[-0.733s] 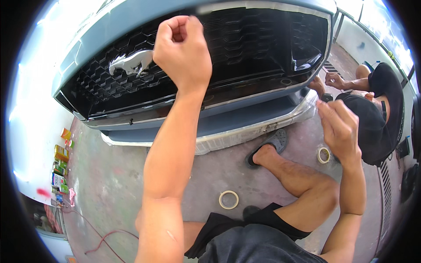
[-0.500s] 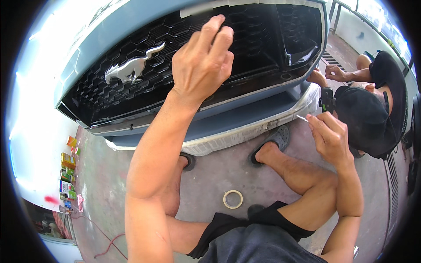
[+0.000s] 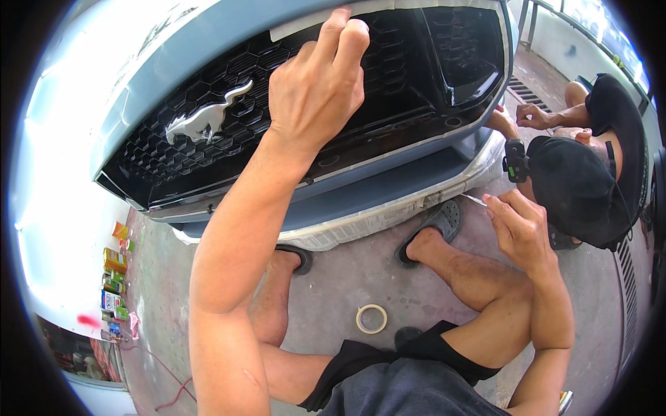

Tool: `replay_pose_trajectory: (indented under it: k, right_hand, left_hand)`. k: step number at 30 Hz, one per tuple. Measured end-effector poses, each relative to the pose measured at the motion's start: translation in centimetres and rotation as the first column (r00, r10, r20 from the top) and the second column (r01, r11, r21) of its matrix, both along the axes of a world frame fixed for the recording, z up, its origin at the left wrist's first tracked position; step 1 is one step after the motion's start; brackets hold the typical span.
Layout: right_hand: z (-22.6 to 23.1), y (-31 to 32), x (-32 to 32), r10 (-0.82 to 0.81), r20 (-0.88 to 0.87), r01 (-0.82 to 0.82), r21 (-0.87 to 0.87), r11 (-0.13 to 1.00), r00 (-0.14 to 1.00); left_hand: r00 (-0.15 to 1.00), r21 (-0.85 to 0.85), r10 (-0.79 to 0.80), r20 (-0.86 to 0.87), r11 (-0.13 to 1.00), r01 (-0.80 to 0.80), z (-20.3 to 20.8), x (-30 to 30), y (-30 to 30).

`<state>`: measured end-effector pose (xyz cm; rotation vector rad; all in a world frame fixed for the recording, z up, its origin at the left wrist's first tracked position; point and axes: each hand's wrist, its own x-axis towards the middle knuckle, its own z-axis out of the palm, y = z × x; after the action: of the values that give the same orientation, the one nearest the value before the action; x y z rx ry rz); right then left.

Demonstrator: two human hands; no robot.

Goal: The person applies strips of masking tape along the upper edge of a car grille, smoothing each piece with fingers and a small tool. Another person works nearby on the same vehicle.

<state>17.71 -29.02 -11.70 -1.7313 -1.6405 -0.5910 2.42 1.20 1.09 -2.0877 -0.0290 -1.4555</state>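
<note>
Masking tape point(image 3: 312, 24): pale strip along the grille's point(image 3: 416, 76) top edge
Left hand point(image 3: 316, 90): fingers loosely curled, fingertips pressing the strip
Right hand point(image 3: 520, 229): pinching a thin blade point(image 3: 473, 200), near bumper's lower edge
Tape roll point(image 3: 372, 319): on floor between legs

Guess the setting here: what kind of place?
Likely a car body or paint shop: a car's front bumper with masking tape along the black grille, a tape roll on the concrete floor.

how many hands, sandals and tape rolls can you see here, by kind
hands: 4, the person's left hand, right hand, and a co-worker's two
sandals: 2
tape rolls: 1
total: 7
</note>
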Motion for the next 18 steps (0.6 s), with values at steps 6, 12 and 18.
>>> replay_pose_trajectory:
  k: [6,12,18]
  right_hand:
    - [-0.2,-0.3,-0.4,-0.014,-0.018,0.014,0.003,1.000,1.000]
    - [-0.6,-0.8,-0.5,-0.006,-0.082,0.002,-0.054,0.999,0.997]
    - [-0.8,-0.8,-0.7,-0.013,-0.109,0.007,-0.059,0.998,0.994]
  left_hand:
    - [0.999,-0.033,-0.023,0.047,0.999,0.025,0.0,0.5,-0.2]
    - [0.999,-0.086,0.041,0.022,0.996,-0.039,0.0,-1.7,0.1]
    - [0.998,-0.029,0.060,0.019,0.998,-0.059,0.0,-4.6,2.0]
